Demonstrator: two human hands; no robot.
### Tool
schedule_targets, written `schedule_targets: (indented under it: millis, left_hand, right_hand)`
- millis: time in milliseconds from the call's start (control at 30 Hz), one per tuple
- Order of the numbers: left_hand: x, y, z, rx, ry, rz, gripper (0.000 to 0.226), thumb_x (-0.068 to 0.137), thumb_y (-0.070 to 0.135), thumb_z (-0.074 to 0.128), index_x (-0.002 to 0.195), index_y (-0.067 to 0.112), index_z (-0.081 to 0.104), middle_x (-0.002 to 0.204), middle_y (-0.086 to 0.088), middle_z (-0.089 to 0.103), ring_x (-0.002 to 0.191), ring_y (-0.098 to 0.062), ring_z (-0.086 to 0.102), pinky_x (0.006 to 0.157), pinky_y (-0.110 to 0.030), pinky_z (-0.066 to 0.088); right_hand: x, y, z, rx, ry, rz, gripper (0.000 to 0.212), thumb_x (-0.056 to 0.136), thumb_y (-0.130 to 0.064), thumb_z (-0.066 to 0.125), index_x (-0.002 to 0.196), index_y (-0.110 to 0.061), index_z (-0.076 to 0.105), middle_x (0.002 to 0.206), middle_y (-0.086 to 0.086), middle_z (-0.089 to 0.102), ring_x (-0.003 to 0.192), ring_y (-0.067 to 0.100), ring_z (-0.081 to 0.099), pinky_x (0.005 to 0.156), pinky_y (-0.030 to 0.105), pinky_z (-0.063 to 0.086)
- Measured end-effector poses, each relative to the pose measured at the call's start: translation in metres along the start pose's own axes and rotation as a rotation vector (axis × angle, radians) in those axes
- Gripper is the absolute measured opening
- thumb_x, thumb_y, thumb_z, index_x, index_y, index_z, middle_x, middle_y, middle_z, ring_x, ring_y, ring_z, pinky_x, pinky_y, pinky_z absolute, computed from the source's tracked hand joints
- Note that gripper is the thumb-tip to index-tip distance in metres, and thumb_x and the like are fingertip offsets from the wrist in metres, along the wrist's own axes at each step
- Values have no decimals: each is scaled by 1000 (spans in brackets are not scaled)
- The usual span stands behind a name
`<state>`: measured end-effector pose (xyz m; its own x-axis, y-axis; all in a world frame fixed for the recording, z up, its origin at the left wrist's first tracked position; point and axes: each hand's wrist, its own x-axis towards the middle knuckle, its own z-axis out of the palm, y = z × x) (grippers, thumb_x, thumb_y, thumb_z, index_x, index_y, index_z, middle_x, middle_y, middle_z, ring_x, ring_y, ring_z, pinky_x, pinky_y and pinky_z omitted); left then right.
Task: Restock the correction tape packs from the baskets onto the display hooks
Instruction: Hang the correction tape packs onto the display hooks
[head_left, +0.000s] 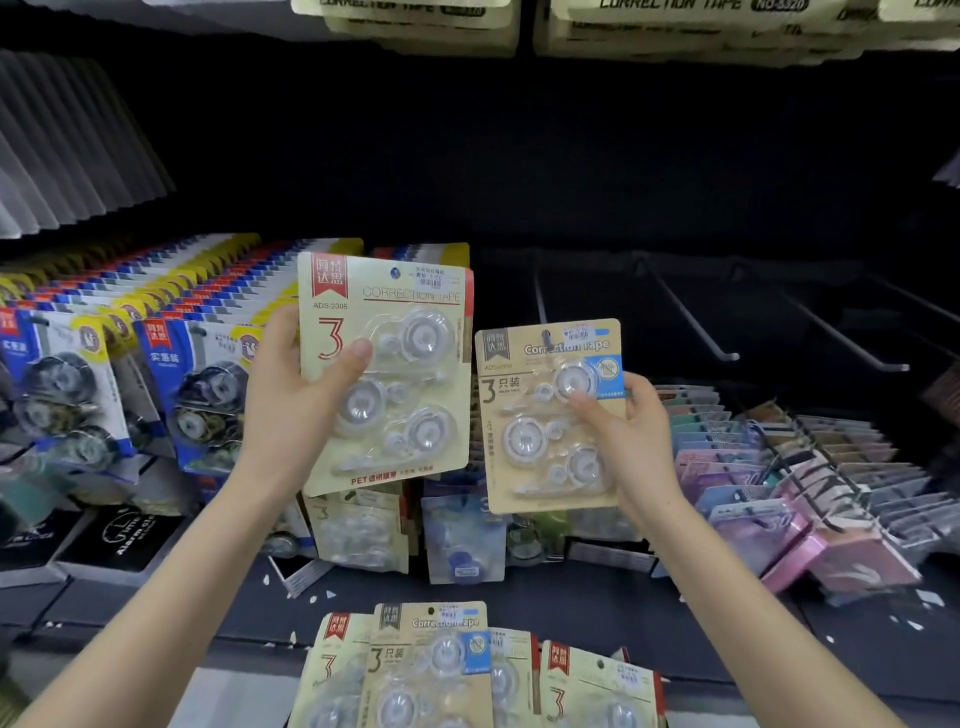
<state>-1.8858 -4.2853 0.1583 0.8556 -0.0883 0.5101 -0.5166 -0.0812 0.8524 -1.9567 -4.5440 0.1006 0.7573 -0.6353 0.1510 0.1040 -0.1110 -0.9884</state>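
Two packs were up at the display: our left hand (291, 395) pinched the red-trimmed pack (415, 395) by its left edge, our right hand (628, 431) gripped the tan pack (535, 447) at a hook (539, 296), and we judged both light, stiff and best held by the card.

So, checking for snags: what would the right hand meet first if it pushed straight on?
Probably the bare hook, whose tip shows at the hole of the tan pack the right hand holds; beyond, only dark back wall, depth unclear.
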Motion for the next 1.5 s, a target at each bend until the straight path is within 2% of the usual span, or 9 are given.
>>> schedule_targets:
  millis: [333, 433, 533, 633, 733, 933, 1100, 1267, 1500]
  left_hand:
    - [-4, 1, -2, -45, 4, -37, 31, 80, 33, 67, 108, 40, 54, 119, -2, 67, 107, -16, 66, 95, -43, 53]
    - [-10, -2, -3, -131, -39, -64, 39, 78, 33, 71, 114, 30, 57, 117, -3, 69, 108, -20, 67, 93, -41, 54]
    - [-23, -2, 7, -250, -89, -97, 44, 74, 30, 73, 115, 25, 57, 111, 1, 72, 104, -18, 69, 82, -25, 56]
    - [-41, -1, 25, -304, -168, -108, 51, 67, 38, 75, 113, 23, 57, 108, 3, 74, 100, -16, 70, 78, -24, 56]
    - [-55, -1, 40, -324, -229, -145, 54, 66, 43, 72, 113, 22, 55, 108, 5, 74, 100, -14, 70, 80, -25, 55]
    - [-47, -8, 32, 219, -274, 38, 13, 96, 33, 58, 107, 28, 62, 100, 19, 69, 92, -2, 64, 83, -29, 53]
    - [-16, -27, 18, 662, -126, 381, 42, 94, 39, 45, 115, 8, 66, 115, -5, 65, 107, -26, 59, 90, -32, 39]
    - [8, -44, 17, 895, -136, 468, 48, 96, 40, 43, 127, 10, 63, 137, -21, 55, 126, -42, 49, 101, -53, 40]
    - [26, -57, 21, 1011, -206, 489, 53, 95, 47, 40, 132, 16, 62, 142, -25, 50, 135, -44, 42, 114, -56, 26]
  right_hand:
    - [36, 12, 17, -416, 84, -41, 58, 98, -49, 50, 149, -25, 38, 130, -3, 59, 110, 13, 56, 87, 35, 45]
    - [8, -10, 11, -381, 199, -167, 51, 98, -46, 52, 141, -19, 43, 120, -3, 59, 104, 9, 60, 81, 27, 45]
    - [-31, -42, 9, -114, -4, -230, 36, 92, -46, 57, 122, -27, 50, 103, -11, 64, 90, -7, 61, 77, 11, 47]
    - [-59, -57, 13, 98, -288, -125, 44, 79, -44, 63, 118, -25, 54, 103, -4, 73, 96, 8, 70, 80, 24, 56]
    - [-67, -50, 12, 218, -276, -49, 54, 76, -27, 71, 126, -16, 51, 111, 7, 73, 104, 23, 70, 92, 48, 56]
    - [-62, -37, -10, 262, -149, -29, 50, 79, -20, 70, 127, -15, 55, 112, 8, 73, 107, 27, 69, 99, 56, 49]
    - [-48, -30, -15, 193, -94, -45, 44, 89, -10, 67, 131, -14, 54, 112, 5, 73, 105, 24, 70, 98, 55, 51]
    - [-33, -27, -9, 132, -78, -74, 42, 91, -13, 68, 130, -20, 54, 112, 1, 73, 105, 19, 69, 96, 53, 52]
    - [-29, -23, -7, 59, -23, -176, 36, 91, -12, 68, 118, -33, 54, 114, -2, 71, 107, 13, 67, 94, 38, 54]
